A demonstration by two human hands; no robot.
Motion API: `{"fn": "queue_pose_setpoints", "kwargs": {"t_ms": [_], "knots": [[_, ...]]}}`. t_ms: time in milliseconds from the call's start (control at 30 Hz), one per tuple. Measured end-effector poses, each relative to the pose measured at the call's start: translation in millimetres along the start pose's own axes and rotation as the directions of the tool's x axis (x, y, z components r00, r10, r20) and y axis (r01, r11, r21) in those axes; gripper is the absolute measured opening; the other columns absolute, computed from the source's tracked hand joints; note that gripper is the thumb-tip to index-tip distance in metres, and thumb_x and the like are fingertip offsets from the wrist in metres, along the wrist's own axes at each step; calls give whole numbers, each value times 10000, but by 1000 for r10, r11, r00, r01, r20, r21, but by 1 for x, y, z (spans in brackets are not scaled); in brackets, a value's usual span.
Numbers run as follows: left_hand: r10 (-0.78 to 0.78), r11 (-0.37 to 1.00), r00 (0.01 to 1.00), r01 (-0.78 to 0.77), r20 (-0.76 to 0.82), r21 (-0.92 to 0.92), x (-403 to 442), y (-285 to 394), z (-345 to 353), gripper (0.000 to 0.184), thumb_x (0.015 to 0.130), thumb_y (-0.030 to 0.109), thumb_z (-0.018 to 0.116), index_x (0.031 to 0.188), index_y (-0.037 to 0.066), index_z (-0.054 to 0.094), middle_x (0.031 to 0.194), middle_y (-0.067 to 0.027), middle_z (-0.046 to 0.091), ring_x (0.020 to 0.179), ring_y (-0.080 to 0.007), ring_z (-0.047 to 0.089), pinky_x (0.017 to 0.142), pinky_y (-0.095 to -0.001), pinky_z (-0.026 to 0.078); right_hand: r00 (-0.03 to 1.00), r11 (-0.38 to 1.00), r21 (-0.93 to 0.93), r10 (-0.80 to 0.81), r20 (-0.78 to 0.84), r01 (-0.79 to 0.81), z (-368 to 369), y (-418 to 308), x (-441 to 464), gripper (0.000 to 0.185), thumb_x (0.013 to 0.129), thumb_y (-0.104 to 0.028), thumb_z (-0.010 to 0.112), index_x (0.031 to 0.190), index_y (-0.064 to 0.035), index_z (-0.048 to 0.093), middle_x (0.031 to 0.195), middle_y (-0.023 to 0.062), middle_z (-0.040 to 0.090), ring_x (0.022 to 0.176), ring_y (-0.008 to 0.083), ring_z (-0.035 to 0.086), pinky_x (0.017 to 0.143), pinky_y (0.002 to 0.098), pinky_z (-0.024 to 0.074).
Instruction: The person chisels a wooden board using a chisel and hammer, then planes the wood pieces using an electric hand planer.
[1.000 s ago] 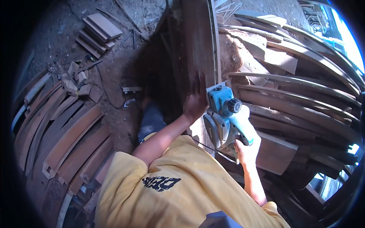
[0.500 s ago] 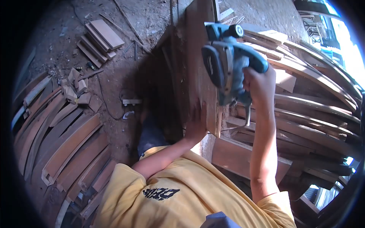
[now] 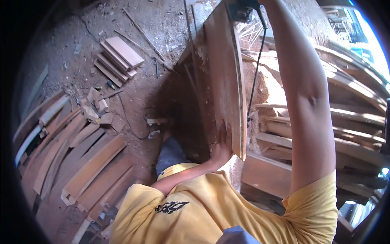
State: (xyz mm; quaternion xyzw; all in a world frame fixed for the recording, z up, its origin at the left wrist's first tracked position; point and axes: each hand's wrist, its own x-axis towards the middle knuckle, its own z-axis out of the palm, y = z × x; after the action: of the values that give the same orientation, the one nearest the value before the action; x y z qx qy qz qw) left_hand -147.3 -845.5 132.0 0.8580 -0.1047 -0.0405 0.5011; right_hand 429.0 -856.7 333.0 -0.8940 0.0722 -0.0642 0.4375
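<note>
A long wooden board (image 3: 221,77) stretches away from my body. My left hand (image 3: 222,149) rests on its near end, fingers stretched out and lying flat on the wood. At the board's far end, partly cut off by the top edge, is a teal electric planer (image 3: 243,13). My right arm reaches straight out to it, and my right hand (image 3: 265,1) is on its handle, with the fingers mostly outside the frame. A black cord (image 3: 256,67) trails from the planer down the board's right side.
Curved wooden pieces (image 3: 95,166) are piled at the left, with small offcuts (image 3: 97,106) beyond them. Flat boards (image 3: 122,55) lie stacked on the dirt floor. More curved timber (image 3: 353,118) fills the right side, near pale shavings (image 3: 272,87).
My right hand has pushed the planer forward along the board to its far end, straightening my arm. My left hand stays on the near end. The view has shifted slightly.
</note>
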Motion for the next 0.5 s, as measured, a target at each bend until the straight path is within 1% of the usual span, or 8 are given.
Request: {"fn": "queue_pose_setpoints", "kwargs": {"t_ms": [67, 100, 133, 233, 333, 433, 467, 500], "knots": [[-4, 1000, 1000, 5, 12, -15, -2, -7, 2, 1113, 877, 132, 770, 1659, -106, 15, 1674, -467, 67, 1449, -709, 307, 864, -578, 636, 998, 998, 61, 23, 64, -27, -29, -4, -48, 98, 871, -133, 766, 858, -43, 729, 725, 51, 650, 617, 142, 619, 516, 339, 453], [-9, 999, 1000, 9, 2, -32, -1, -9, 1, 1143, 869, 144, 786, 1660, -105, -2, 1689, -447, 59, 1460, -694, 306, 877, -570, 634, 973, 965, 255, -117, 198, 64, -50, -1, -84, 128, 888, -146, 728, 819, -41, 702, 682, 36, 617, 566, 128, 577, 494, 336, 420], [2, 1000, 1000, -2, 8, -27, -1, -10, -2, 1143, 869, 144, 786, 1660, -105, -2, 1689, -447, 59, 1460, -694, 306, 877, -570, 634, 951, 946, 323, -66, 301, -36, -65, 52, -77, 208, 850, -142, 700, 673, -66, 620, 591, 31, 561, 512, 134, 523, 515, 303, 401], [-170, 960, 955, 216, 243, -177, 0, -13, -10, 1231, 836, 193, 830, 1654, -114, -39, 1713, -408, 42, 1435, -653, 393, 860, -552, 636, 977, 975, 208, 40, 209, -84, -139, 63, -237, 135, 819, -99, 682, 709, -60, 615, 588, 15, 515, 512, 118, 498, 520, 293, 376], [146, 978, 984, -128, -100, 167, -2, -15, -4, 1263, 825, 212, 842, 1648, -118, -57, 1725, -389, -36, 1197, -620, 617, 776, -548, 633, 975, 973, 72, 216, 43, -219, -207, 92, -396, 173, 876, -123, 774, 1020, -34, 737, 640, -32, 575, 483, 51, 424, 458, 258, 309], [-46, 987, 996, 34, 75, 154, -12, -30, 10, 1263, 825, 237, 844, 1637, -139, -47, 1628, -448, 261, 881, -537, 716, 703, -554, 606, 874, 877, 145, 474, -109, -458, -251, 91, -561, 338, 902, -49, 753, 1239, -39, 778, 721, -44, 654, 491, 12, 391, 455, 222, 287], [8, 992, 994, -22, 109, 125, -13, -46, 16, 1248, 825, 247, 843, 1624, -157, -26, 1437, -432, 449, 807, -512, 710, 678, -553, 595, 797, 805, 199, 587, -140, -558, -264, 109, -616, 324, 893, -38, 758, 1216, -27, 779, 714, -27, 653, 479, 16, 398, 444, 223, 279], [34, 994, 996, -43, 87, 98, -7, -42, -1, 1022, 833, 265, 835, 1487, -136, 160, 1241, -386, 535, 798, -500, 712, 681, -551, 591, 736, 766, 215, 642, -214, -606, -272, 122, -670, 292, 887, -37, 769, 1178, -8, 780, 687, -17, 638, 464, 23, 420, 430, 229, 284]]}}
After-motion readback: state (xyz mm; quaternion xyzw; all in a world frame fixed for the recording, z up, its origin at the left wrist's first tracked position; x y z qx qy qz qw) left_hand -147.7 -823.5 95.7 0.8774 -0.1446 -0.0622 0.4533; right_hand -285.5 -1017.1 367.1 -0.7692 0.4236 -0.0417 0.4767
